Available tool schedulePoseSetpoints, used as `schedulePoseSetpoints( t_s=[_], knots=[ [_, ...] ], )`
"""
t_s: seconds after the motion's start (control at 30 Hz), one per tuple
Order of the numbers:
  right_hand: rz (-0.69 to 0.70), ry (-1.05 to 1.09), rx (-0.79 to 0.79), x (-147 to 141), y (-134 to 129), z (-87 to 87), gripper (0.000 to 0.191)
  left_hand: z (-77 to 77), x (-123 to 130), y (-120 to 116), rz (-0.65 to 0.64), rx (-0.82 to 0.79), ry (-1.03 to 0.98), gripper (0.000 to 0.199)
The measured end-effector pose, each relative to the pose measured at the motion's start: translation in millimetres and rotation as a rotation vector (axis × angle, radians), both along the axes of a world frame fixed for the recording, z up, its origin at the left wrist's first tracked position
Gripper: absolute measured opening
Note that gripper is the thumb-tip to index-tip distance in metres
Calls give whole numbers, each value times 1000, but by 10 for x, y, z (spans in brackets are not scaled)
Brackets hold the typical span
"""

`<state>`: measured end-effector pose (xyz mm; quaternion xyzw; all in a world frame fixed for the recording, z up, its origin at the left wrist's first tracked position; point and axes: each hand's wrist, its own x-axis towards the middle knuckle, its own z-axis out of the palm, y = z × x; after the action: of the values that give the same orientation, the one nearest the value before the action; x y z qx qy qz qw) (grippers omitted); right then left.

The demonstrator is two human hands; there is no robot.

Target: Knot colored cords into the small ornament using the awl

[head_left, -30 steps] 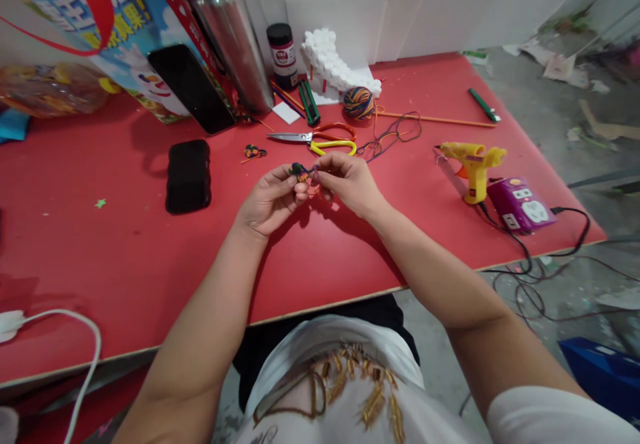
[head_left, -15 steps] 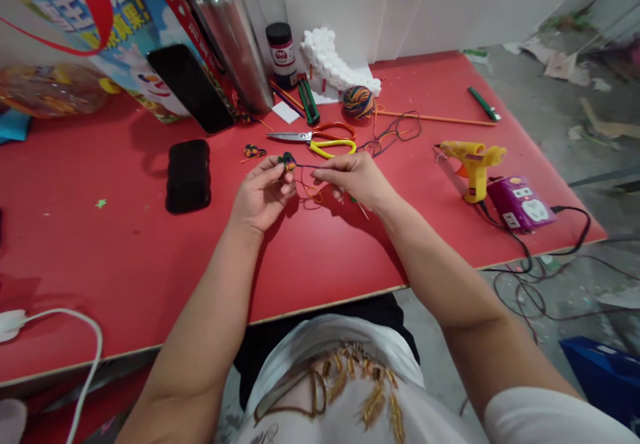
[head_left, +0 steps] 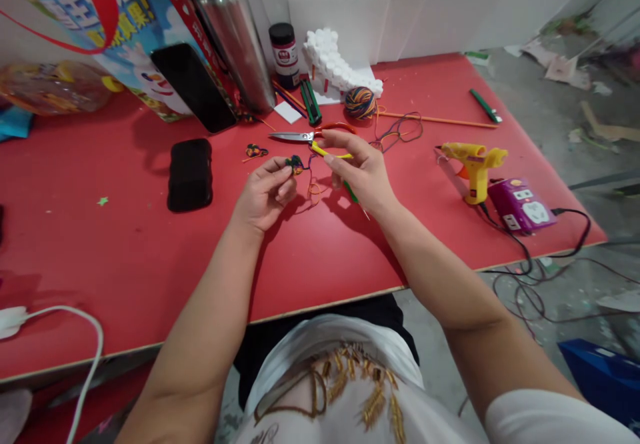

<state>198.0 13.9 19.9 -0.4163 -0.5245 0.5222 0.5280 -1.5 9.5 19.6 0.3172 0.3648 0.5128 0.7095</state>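
My left hand (head_left: 267,191) pinches a small crocheted piece of dark multicoloured yarn (head_left: 296,164) between thumb and fingertips. A loose yarn tail (head_left: 314,191) hangs from it towards the table. My right hand (head_left: 361,167) hovers at the scissors (head_left: 293,137), thumb and forefinger apart on either side of the yellow handle; the scissors lie flat, blades pointing left. A green handle with a thin metal shaft (head_left: 351,193) shows under my right hand; whether the hand touches it I cannot tell. Another small yarn piece (head_left: 256,151) rests left of the scissors.
Behind are a yarn ball (head_left: 360,103), a white bumpy model (head_left: 333,61), a green cutter (head_left: 310,103), a dark jar (head_left: 285,55) and a steel flask (head_left: 240,44). A phone (head_left: 195,87) leans left; a black case (head_left: 190,175) lies nearer. Rightwards: glue gun (head_left: 474,167), purple power socket (head_left: 523,204).
My right hand has let go of the yarn tail and moved up to the scissors' yellow handle. The tail now hangs slack; my left hand still holds the crocheted piece.
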Motion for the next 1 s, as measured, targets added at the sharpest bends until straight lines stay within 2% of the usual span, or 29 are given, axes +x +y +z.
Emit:
schedulePoseSetpoints(
  t_s=[0.1,0.2,0.3,0.43,0.57,0.73,1.0],
  knots=[
    [154,47,-21,-68,-54,-19,38,-39,30,-16,-37,28,28,23],
    [229,71,-108,-113,-52,-104,31,-63,42,-26,-75,44,45,27],
    [280,142,-191,-122,-21,-173,34,-66,48,-33,-104,43,46,33],
    [280,272,-260,-121,-4,-204,41,-73,67,-47,-159,27,0,37],
    [285,306,-310,-130,-13,-218,42,-97,67,-53,-199,-21,-73,38],
    [326,354,-369,-130,-31,-182,43,-117,46,-47,-289,-110,-181,31],
    [355,435,-482,-103,-36,-126,38,-146,30,-18,-275,-128,-163,34]
  ],
)
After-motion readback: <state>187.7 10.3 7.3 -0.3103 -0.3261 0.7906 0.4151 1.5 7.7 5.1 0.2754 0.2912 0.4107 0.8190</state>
